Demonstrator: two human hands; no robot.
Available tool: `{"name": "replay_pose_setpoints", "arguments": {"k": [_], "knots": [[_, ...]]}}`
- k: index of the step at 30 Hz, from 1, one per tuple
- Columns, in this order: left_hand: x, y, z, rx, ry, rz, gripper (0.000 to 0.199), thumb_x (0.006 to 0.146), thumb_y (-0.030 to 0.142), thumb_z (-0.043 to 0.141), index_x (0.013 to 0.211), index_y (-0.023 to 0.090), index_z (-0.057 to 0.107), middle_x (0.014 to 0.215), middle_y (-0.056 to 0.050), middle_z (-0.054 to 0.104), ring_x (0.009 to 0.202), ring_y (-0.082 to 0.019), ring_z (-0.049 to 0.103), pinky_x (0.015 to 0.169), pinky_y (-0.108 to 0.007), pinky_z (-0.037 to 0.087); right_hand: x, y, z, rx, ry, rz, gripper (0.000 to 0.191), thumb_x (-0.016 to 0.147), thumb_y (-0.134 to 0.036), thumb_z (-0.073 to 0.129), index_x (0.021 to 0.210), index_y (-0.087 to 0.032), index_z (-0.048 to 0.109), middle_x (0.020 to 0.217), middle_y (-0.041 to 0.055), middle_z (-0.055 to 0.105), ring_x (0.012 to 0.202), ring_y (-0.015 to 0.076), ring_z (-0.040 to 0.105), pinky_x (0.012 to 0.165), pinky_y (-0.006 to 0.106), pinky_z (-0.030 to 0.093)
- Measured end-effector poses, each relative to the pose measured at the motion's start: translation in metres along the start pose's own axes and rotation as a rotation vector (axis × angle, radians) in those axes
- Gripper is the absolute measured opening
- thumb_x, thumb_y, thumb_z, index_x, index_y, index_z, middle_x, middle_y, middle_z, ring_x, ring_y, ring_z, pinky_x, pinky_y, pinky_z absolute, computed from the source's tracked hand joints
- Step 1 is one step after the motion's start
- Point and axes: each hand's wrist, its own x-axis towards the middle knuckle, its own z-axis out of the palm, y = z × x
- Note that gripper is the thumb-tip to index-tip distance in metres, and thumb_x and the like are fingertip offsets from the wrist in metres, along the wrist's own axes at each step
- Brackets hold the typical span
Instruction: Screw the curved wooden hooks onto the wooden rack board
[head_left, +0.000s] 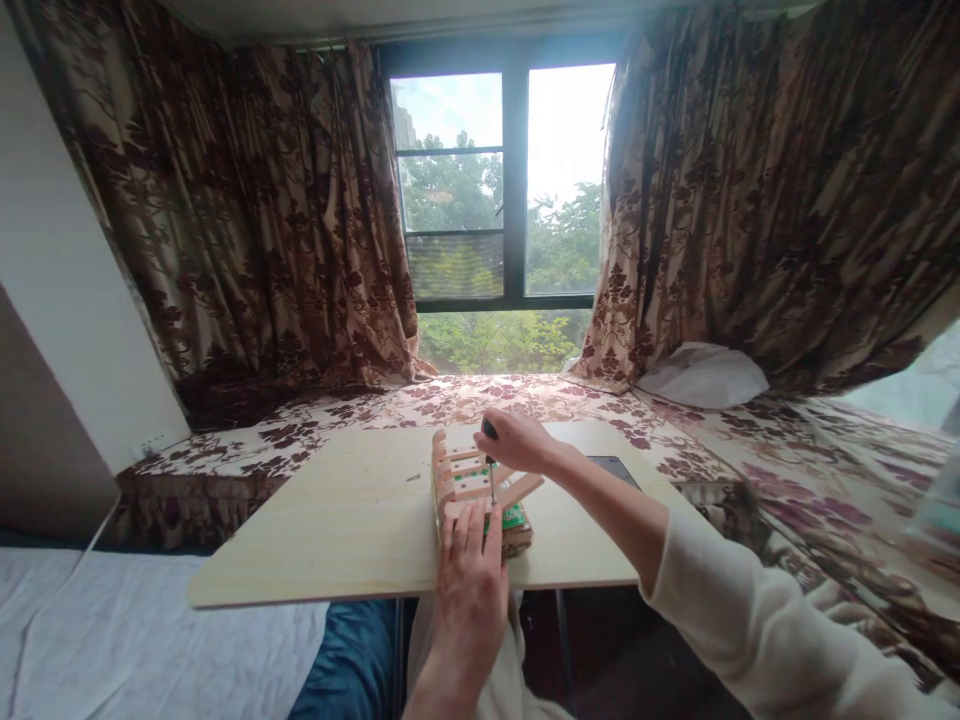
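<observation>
My right hand [514,440] is wrapped round the black handle of a screwdriver [492,470], whose shaft points straight down at a slatted wooden piece [466,480]. The lower end of the shaft meets the near part of the wood, close to my left fingertips. My left hand [472,565] presses on the near end of that piece with its fingers stretched forward, side by side. Under the wood lies a green and brown block-like package [516,535], partly hidden by the slats and my fingers.
A pale wooden table [322,530] bears the work. On its right side lies a dark flat object [615,470], partly behind my right forearm. A small dark bit [413,478] lies left of the wood. Beyond is a flowered ledge [495,395] with a white bag [705,375].
</observation>
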Motion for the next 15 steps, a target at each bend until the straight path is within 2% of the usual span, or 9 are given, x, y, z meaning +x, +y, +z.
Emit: {"name": "replay_pose_setpoints", "arguments": {"k": [7, 15], "knots": [[-0.001, 0.009, -0.007, 0.02, -0.048, -0.04, 0.058, 0.077, 0.02, 0.054, 0.134, 0.018, 0.043, 0.138, -0.007, 0.049, 0.129, -0.024, 0.039, 0.111, -0.047, 0.028, 0.0, -0.002, 0.002, 0.015, 0.013, -0.041, 0.028, 0.089, -0.04, 0.041, 0.096, -0.019, 0.058, 0.091, 0.008, 0.068, 0.074, 0.0173, 0.058, 0.055, 0.026, 0.027], [-0.003, 0.014, -0.008, 0.021, -0.081, -0.078, 0.06, 0.076, 0.022, 0.053, 0.135, 0.015, 0.042, 0.14, -0.01, 0.046, 0.13, -0.026, 0.037, 0.108, -0.047, 0.029, -0.003, 0.0, 0.004, 0.02, 0.034, -0.035, 0.027, 0.089, -0.038, 0.038, 0.096, -0.02, 0.057, 0.092, 0.0082, 0.068, 0.077, 0.0183, 0.059, 0.056, 0.027, 0.027]]}}
